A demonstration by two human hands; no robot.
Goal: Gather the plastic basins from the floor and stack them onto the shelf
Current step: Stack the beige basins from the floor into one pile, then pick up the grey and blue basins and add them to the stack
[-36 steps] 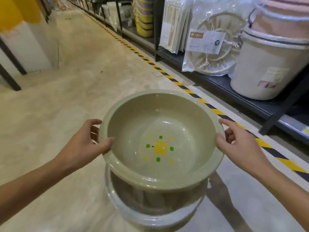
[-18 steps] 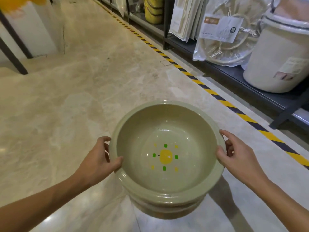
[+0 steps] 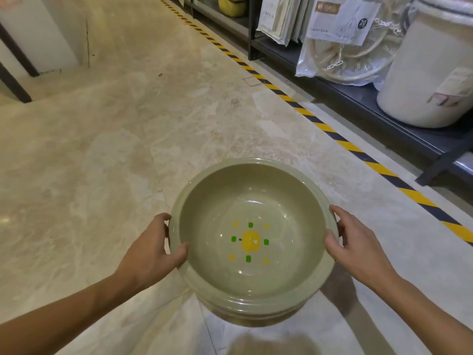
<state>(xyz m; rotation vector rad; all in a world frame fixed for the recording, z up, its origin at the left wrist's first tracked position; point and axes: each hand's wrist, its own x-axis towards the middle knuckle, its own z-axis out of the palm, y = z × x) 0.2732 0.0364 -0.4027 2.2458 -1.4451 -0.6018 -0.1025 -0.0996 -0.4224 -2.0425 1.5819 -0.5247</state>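
Observation:
A pale green plastic basin with a yellow and green flower print inside sits nested in another basin of the same colour, whose rim shows just beneath it. My left hand grips the top basin's left rim, thumb inside. On the opposite rim my right hand holds on the same way. The stack is low over the marble floor. The dark shelf runs along the right.
On the shelf stand a large white bucket, bagged round hangers and flat packs. Yellow and black tape marks the floor in front of the shelf. A white wall panel stands far left.
The basin in my hands has come down and nested into the lower basin; at first a gap showed between them. The view has tilted down toward the floor.

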